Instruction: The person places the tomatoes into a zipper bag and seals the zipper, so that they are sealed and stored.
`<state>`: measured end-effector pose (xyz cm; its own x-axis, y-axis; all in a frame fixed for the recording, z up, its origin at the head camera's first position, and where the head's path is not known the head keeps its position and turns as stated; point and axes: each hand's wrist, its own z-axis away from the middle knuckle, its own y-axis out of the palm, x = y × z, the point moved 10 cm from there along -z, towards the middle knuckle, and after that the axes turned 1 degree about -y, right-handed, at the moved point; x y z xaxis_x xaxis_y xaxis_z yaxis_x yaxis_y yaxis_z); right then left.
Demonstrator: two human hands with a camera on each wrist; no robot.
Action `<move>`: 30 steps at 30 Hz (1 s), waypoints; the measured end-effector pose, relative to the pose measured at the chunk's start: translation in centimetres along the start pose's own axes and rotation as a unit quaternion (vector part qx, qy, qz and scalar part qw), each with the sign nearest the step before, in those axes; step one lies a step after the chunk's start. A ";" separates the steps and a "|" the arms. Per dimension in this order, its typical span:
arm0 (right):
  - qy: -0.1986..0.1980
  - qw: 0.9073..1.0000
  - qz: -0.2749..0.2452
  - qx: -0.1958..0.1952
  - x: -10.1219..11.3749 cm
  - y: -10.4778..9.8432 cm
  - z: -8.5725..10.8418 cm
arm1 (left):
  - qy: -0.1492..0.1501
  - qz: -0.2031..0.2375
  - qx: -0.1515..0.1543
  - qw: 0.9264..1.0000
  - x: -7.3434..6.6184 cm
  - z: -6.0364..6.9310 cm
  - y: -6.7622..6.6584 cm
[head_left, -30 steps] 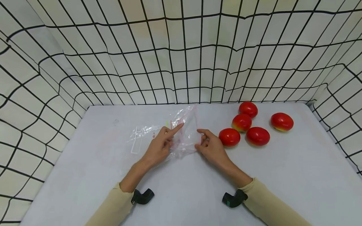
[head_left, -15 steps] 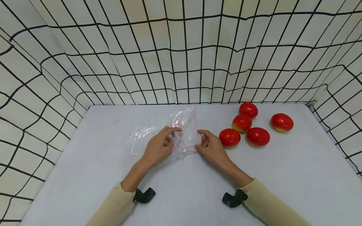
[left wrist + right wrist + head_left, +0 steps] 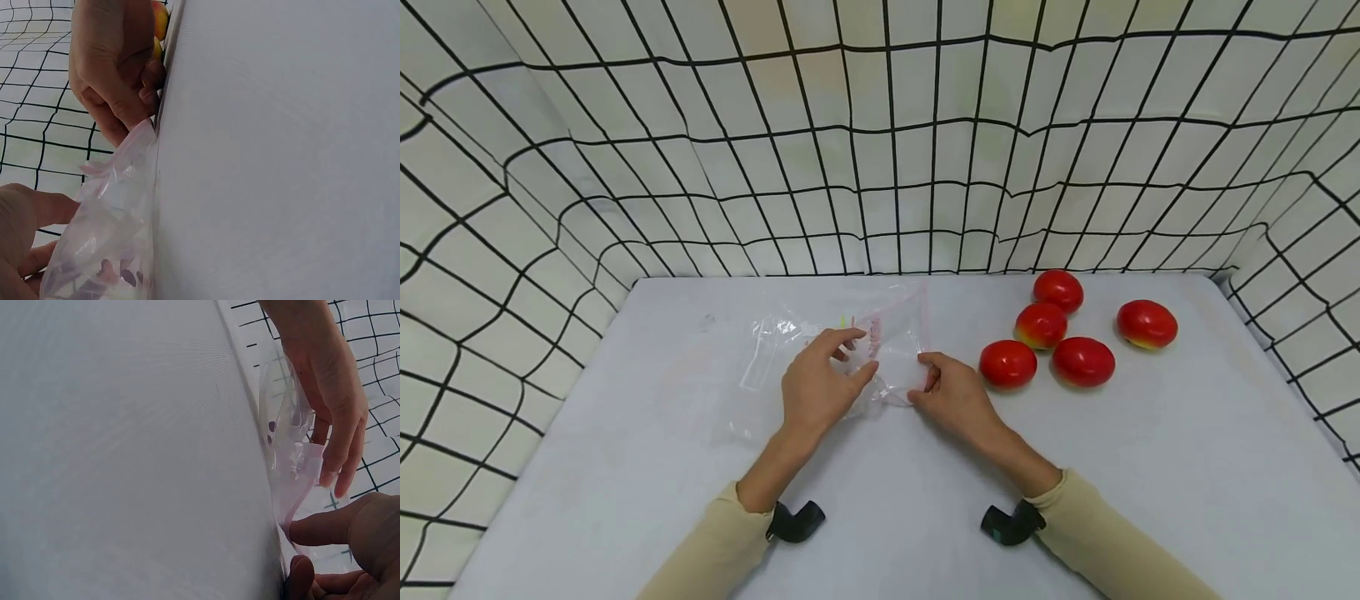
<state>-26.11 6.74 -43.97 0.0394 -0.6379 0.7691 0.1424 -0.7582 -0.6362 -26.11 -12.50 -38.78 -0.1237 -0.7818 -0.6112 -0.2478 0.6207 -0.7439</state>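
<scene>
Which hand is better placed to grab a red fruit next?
Probably the right hand: it is beside the nearest red fruit; the left hand is farther off, over the bag. But the right pinches the bag's edge and must let go.

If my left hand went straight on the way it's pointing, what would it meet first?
Most likely the clear plastic bag, whose pink-edged side lies ahead of your left hand; depth is unclear, they may already touch.

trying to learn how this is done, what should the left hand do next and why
Probably bring the left hand in to pinch the clear bag by its pink edge: the right hand grips that edge, the left thumb and fingers stand apart, and the red fruits all lie outside the bag.
</scene>
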 end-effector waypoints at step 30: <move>-0.156 0.975 0.161 -0.008 2.8 0.5 -0.6 | 0.017 0.048 0.030 0.998 -0.4 0.3 1.4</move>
<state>-26.56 4.50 -42.23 0.3782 -0.7727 0.5098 0.0578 -0.5299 -0.8461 -26.10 -11.35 -39.67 -0.1761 -0.7198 -0.6715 -0.1759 0.6942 -0.6980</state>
